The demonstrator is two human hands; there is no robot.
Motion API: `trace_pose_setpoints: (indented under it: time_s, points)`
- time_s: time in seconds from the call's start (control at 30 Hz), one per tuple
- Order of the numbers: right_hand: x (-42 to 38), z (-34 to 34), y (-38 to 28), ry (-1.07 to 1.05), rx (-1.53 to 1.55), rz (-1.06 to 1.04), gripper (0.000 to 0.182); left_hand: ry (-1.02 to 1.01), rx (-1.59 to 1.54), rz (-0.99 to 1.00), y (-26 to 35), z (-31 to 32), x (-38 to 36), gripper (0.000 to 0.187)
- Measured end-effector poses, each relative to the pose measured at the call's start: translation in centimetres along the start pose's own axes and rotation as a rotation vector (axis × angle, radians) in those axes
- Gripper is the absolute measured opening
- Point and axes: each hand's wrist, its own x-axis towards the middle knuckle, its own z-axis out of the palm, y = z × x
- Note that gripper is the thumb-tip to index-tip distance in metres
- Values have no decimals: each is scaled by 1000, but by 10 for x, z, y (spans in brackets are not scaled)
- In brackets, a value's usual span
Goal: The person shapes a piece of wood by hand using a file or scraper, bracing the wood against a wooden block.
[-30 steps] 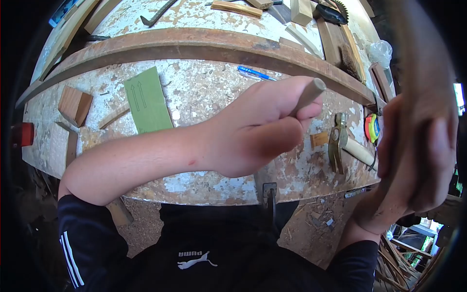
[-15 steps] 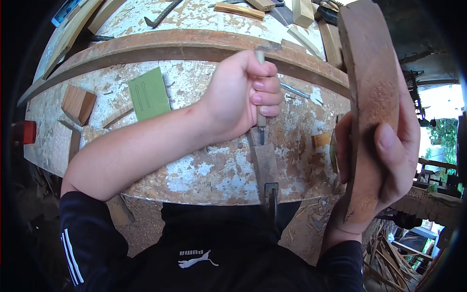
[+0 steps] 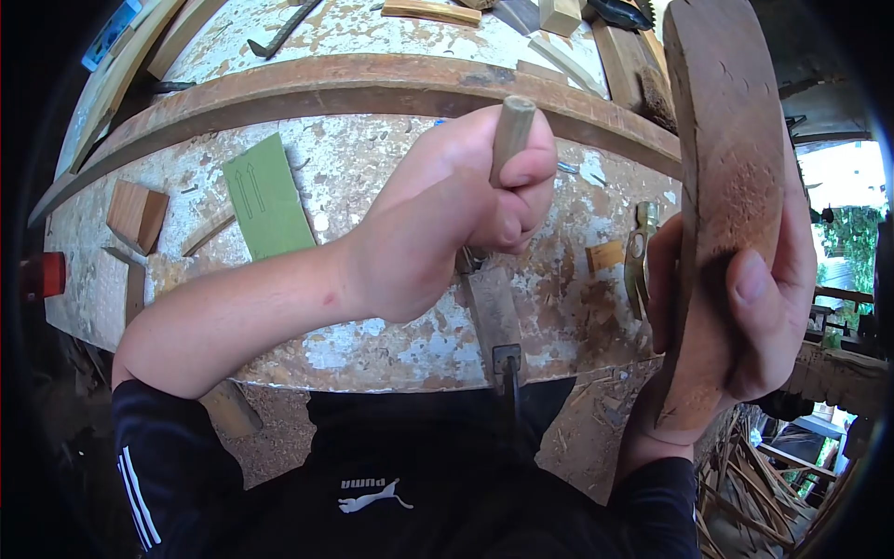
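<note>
My left hand (image 3: 419,214) is wrapped round the wooden handle of a chisel (image 3: 513,135), whose top end now points up toward me. The chisel's blade is hidden under the fist. Just below that hand, a small strip of wood (image 3: 494,303) lies at the bench's near edge, held down by a metal clamp (image 3: 507,359). On the right, my right hand (image 3: 778,298) grips a thick, long wooden block (image 3: 731,158) raised above the bench, its thumb across the face. The block's face has a rough, dented patch.
A long wooden beam (image 3: 307,84) crosses the paint-worn bench (image 3: 410,345). Left of my forearm are a green sheet with arrows (image 3: 270,200) and a wooden block (image 3: 137,216). A brass-coloured metal tool (image 3: 638,261) and a small orange-brown piece (image 3: 605,255) lie near my right hand.
My left hand has turned and tipped the chisel, so the handle's end shows more and the blade is out of sight. The right hand with the wooden block has shifted slightly right.
</note>
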Motion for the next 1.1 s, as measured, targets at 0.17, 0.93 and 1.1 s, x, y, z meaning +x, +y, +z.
trace_pose_setpoints:
  time_s: [0.17,0.93,1.1]
  points:
    - [0,-1,-4,2,-53,26,94,-8,9,19,2,0,0,27]
    - [36,-48,-34,-471,29,181,65,-68,38,67,-4,0,0,28]
    - [32,-5,-18,-242,39,-216,64,-132,69,124,-8,-3,2,26]
